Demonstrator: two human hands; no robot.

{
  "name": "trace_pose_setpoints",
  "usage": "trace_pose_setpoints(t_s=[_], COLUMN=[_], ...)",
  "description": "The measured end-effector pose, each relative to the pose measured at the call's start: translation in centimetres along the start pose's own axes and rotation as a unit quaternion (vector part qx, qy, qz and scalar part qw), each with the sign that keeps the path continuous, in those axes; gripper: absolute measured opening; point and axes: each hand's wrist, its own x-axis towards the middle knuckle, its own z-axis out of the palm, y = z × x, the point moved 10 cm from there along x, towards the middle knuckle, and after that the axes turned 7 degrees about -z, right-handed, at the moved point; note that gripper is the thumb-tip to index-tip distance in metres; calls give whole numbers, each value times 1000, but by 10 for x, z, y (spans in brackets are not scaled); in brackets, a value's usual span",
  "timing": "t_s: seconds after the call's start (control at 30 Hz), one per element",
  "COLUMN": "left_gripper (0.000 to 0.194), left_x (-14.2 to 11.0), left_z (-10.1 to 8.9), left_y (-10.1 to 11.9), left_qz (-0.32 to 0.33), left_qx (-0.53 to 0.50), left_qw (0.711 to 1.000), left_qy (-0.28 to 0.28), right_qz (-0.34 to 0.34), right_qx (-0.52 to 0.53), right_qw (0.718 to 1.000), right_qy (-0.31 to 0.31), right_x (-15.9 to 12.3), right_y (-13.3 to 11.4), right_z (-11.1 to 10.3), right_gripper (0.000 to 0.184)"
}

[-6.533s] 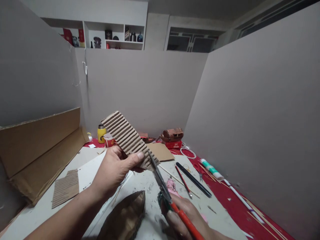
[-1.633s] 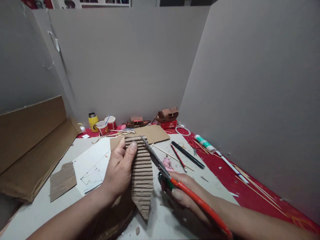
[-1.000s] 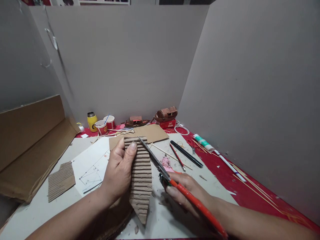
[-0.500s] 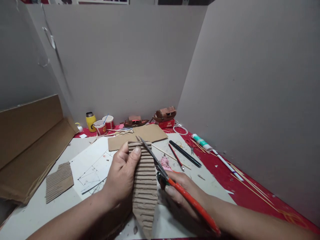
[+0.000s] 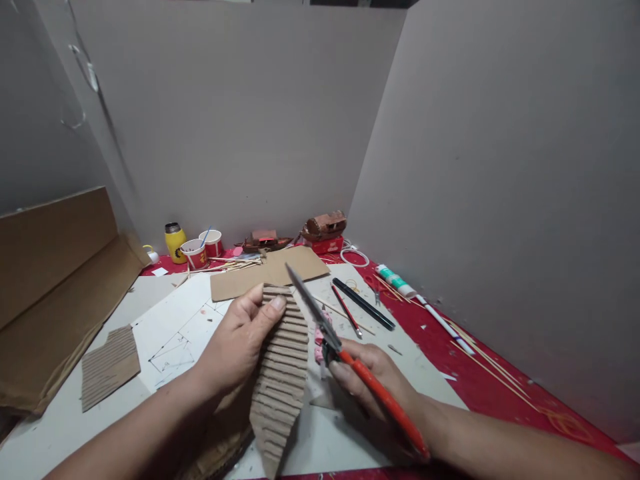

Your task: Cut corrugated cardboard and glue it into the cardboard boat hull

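Observation:
My left hand (image 5: 243, 337) pinches the top of a corrugated cardboard piece (image 5: 283, 373) between thumb and fingers, its ridges facing me. In my right hand (image 5: 370, 380) is a pair of scissors (image 5: 383, 397) with red-orange handles, blades pointing up and to the left. The blades appear nearly closed and lie just right of the cardboard's upper edge, apart from it. Behind the scissors a pink object (image 5: 319, 343) is partly hidden. A second corrugated piece (image 5: 111, 368) lies flat on the left, beside a paper with a drawn pattern (image 5: 173, 350).
A large folded cardboard sheet (image 5: 55, 267) stands on the left. Paper cups (image 5: 194, 255), a yellow bottle (image 5: 175, 243) and model boats (image 5: 324, 227) line the back. A black pen-like stick (image 5: 364, 304), a red pencil (image 5: 347, 311) and a green-white tube (image 5: 395, 280) lie right.
The scissors' blades have come off the cardboard's top edge and moved to its right, closing somewhat. The cardboard has tilted slightly in my left hand. The view has shifted a little.

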Motion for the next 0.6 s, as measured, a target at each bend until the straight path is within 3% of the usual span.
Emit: trace_pose_setpoints(t_s=[0.13, 0.3, 0.47, 0.53, 0.6], left_gripper=[21, 25, 24, 23, 27], left_x=[3, -2, -3, 2, 15], left_z=[5, 11, 13, 7, -14], left_y=[-6, -27, -37, -32, -16], left_qz=[-60, -125, -157, -160, -131], left_qx=[85, 208, 239, 234, 202], left_qw=[992, 959, 944, 943, 962], left_qy=[-72, -144, -167, -177, -130], right_qz=[46, 69, 116, 112, 95], right_qx=[62, 178, 141, 140, 164], right_qw=[994, 980, 982, 982, 982], right_qy=[83, 55, -58, -53, 13], right_x=[8, 26, 31, 33, 36], right_y=[3, -2, -12, -15, -17], right_z=[-25, -17, 10, 8, -8], right_gripper=[39, 38, 29, 26, 26])
